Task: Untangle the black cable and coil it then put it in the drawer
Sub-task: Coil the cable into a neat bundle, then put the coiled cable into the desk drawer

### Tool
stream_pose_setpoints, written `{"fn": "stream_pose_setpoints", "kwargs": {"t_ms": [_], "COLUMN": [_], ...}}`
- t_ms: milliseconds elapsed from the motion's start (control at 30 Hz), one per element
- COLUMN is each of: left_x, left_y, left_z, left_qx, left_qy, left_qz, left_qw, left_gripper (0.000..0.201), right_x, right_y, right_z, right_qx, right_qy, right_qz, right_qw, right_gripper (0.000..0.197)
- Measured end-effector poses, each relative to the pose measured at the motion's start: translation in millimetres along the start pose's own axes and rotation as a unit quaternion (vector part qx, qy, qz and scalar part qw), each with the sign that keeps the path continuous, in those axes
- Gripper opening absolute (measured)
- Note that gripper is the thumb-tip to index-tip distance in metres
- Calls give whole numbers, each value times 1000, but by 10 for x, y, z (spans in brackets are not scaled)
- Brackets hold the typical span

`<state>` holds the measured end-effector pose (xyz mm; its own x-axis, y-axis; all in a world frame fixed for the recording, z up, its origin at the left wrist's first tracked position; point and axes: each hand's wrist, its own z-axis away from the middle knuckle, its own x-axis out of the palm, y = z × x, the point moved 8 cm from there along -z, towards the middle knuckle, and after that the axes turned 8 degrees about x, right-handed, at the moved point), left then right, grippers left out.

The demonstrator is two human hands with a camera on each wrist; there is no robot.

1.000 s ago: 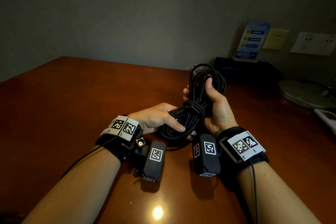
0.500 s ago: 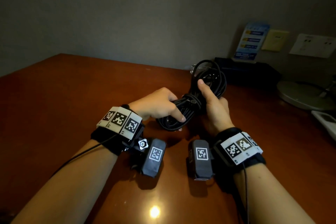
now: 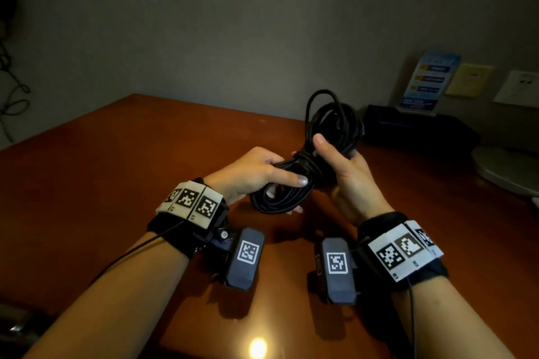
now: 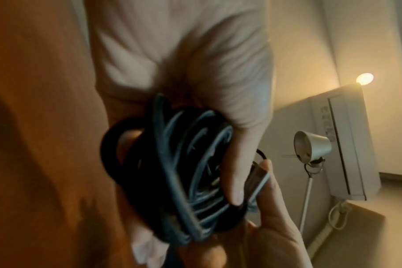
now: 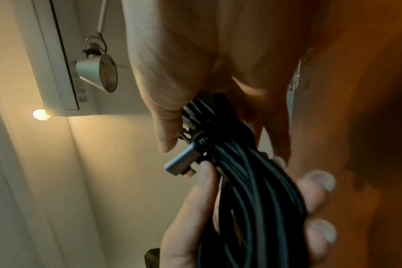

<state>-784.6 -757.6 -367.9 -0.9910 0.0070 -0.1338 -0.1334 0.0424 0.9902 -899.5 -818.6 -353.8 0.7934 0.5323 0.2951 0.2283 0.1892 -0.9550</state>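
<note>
The black cable [image 3: 329, 125] is wound into a coil with a wrap around its middle, held above the brown desk [image 3: 116, 169]. My left hand [image 3: 256, 175] grips the near loop of the cable [image 4: 190, 172], thumb across the strands. My right hand [image 3: 344, 172] grips the middle and far loop, thumb up along the cable [image 5: 246, 190]. In the right wrist view a grey metal plug [image 5: 184, 161] sticks out of the bundle between my two thumbs. No drawer is in view.
At the desk's back right sit a black box [image 3: 414, 131] with a blue leaflet stand [image 3: 428, 81], and a grey lamp base [image 3: 507, 169]. Wall sockets [image 3: 519, 90] are on the right wall. A lamp head [image 4: 310, 146] shows overhead.
Both hands moved forward and up a little with the coil. The coil's far loop now stands more upright, and the view has shifted so more of the desk's left side shows.
</note>
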Motion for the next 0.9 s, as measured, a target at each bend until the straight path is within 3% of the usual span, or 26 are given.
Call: {"fn": "stream_pose_setpoints", "kwargs": {"t_ms": [100,200,300,433,533,633,767,833,900], "left_x": [-134,-247,-314,-387,-546,-866,-1295,-1508,-1722], "left_y": [39,41,78,179,228,204,76,-37,-158], "left_z": [124,241,399,736,1071,1458,2001,2270,2569], "left_qx": [20,35,18,-52,-90,-100,-107,-109,-112], "left_qy": [69,118,102,29,55,162,289,358,441], "left_qz": [4,-84,-168,-227,-252,-212,-125,-75,-48], "left_qw": [997,989,980,972,962,958,943,925,889], "left_gripper": [38,41,34,55,68,62,46,35,25], "right_x": [219,412,579,829,1101,1431,1851,2027,2197], "right_y": [113,257,342,478,625,761,915,977,1051], "right_z": [-55,-81,-93,-17,127,265,423,470,541], "right_qx": [42,95,102,144,180,198,226,226,229], "right_qy": [-41,-66,-71,-63,-92,-126,-162,-172,-185], "right_qz": [28,35,55,65,49,29,14,24,45], "right_qw": [998,993,991,985,978,972,961,958,955], "right_gripper": [54,48,50,47,59,65,54,50,49]}}
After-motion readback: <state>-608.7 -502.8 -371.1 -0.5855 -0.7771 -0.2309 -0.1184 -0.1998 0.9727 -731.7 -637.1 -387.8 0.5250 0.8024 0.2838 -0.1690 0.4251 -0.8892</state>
